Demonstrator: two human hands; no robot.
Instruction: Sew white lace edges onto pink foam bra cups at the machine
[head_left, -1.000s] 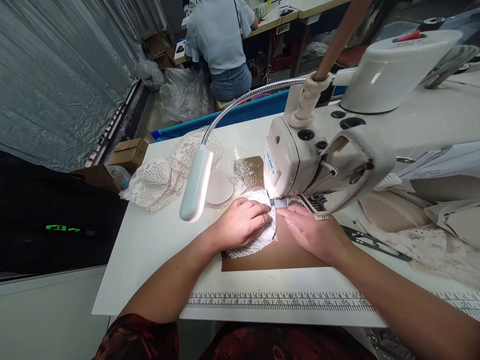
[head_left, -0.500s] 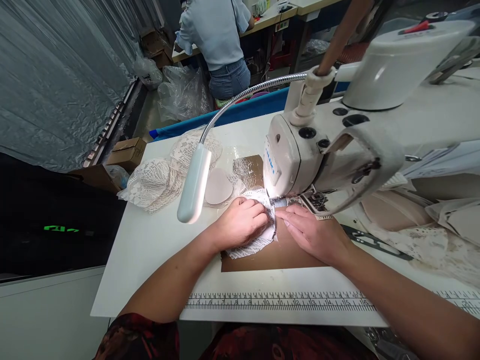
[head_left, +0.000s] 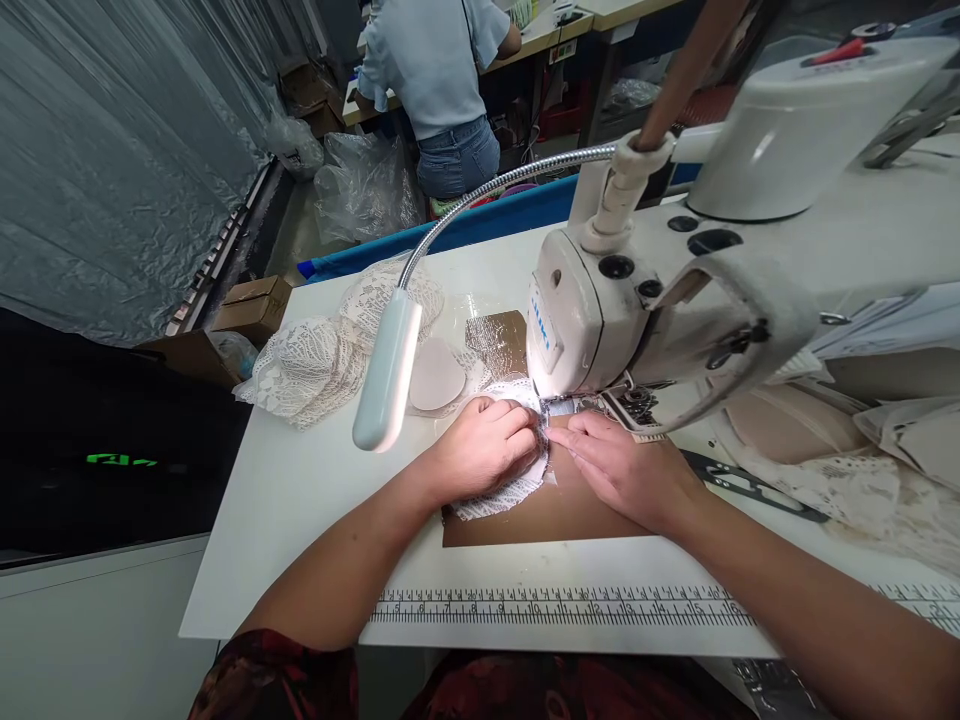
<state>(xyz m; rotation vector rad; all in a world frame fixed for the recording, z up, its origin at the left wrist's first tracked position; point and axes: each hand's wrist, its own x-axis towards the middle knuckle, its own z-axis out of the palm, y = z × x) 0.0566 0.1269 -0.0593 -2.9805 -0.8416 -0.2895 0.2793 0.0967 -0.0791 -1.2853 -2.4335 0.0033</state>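
A curved white lace piece [head_left: 499, 500] lies under the front of the white sewing machine [head_left: 570, 320], its right edge near the needle area. My left hand [head_left: 491, 448] rests on it with curled fingers, closed on the fabric. My right hand [head_left: 622, 465] is to the right, below the machine head, its fingers stretched toward the lace and a fingertip touching the edge. The thumb appears apart from the fabric. Beneath both hands is a brown plate [head_left: 555, 520]. The needle and presser foot are mostly hidden.
A lamp [head_left: 386, 375] on a bendable metal neck hangs left of the machine. Lace cups [head_left: 300, 370] and a beige pad [head_left: 436, 375] lie on the left. More lace pieces [head_left: 847, 490] are at right. A ruler strip [head_left: 555, 607] runs along the front. Another person [head_left: 431, 80] sits beyond.
The lace edge and my right fingertips have shifted slightly left. My right fingers look a little more bent. My left hand stays almost in place on the lace.
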